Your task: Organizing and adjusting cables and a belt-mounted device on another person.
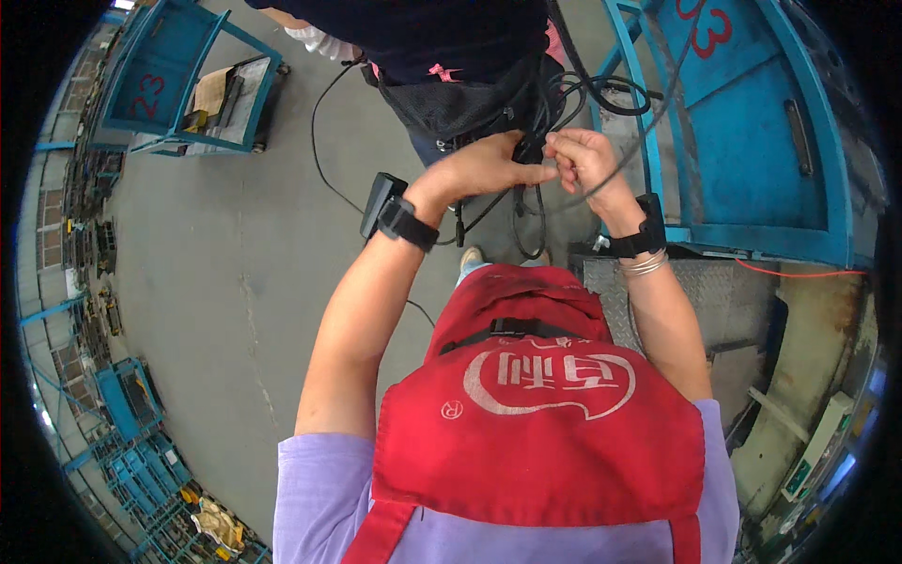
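My left hand [484,167] reaches into a bundle of black cables [537,122] in front of another person. Its thumb stretches to the right across the cables, and its other fingers curl behind them, partly hidden. Close by on the right, my right hand [584,162] is closed, fingers bent against the thumb; what lies in the pinch is too small to make out. Loops of cable hang below both hands. A thin dark cable [648,127] slants down past my right wrist. Both wrists carry black strapped devices.
The other person's dark top and black waist bag [442,111] are directly ahead. A blue metal cabinet [761,141] stands at right, beside a metal tread plate [681,291]. A blue cart [202,85] stands far left. Racks [141,451] line the left edge; a cable trails over the grey floor [225,282].
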Tool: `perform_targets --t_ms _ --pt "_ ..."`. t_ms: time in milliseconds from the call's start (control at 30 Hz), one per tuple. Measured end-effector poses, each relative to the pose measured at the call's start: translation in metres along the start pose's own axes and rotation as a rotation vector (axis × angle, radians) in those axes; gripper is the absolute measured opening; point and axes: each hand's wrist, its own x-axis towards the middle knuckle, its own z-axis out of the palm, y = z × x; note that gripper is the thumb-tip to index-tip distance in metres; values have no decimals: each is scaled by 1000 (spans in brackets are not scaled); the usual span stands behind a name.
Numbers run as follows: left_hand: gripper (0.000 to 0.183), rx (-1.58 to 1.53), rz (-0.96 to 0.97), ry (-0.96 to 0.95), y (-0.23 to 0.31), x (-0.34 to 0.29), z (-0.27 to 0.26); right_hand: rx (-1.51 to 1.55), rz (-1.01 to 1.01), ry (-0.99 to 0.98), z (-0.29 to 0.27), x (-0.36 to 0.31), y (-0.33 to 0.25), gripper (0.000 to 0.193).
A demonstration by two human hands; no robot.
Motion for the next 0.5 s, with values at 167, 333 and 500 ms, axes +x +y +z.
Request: perform_targets --t_ms 167,333,500 --pt "41 256 -13 383 -21 5 24 10 1 -42 0 2 0 22" --pt "24 -341 58 295 -22 3 17 -83 -55 -131 -14 13 14 20" --pt "27 -613 156 313 -14 -7 17 -433 -194 3 -5 25 31 16"
